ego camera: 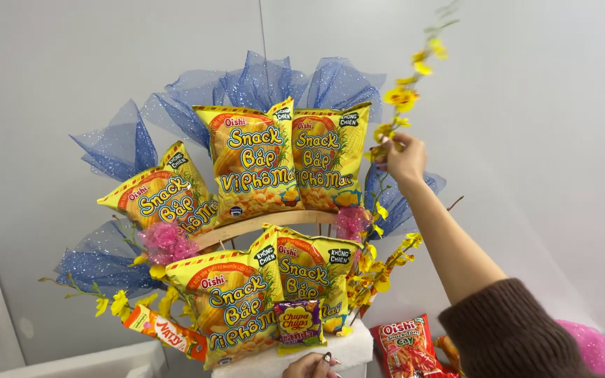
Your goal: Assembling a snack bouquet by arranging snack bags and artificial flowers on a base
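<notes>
R hand pinched shut on thin yellow-blossom artificial flower branch, just right of upper yellow snack bags; branch axis runs up-right from fingers. L hand below bags, grip unclear.

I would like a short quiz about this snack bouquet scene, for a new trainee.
1. True or false: the right hand holds the tall branch of yellow artificial flowers beside the top snack bags.
2. How many large yellow snack bags are fixed on the display: A three, B five, C eight?
3. What does the left hand touch at the bottom edge?

Key
1. True.
2. B.
3. The white foam base block, just under the small purple candy bag.
</notes>
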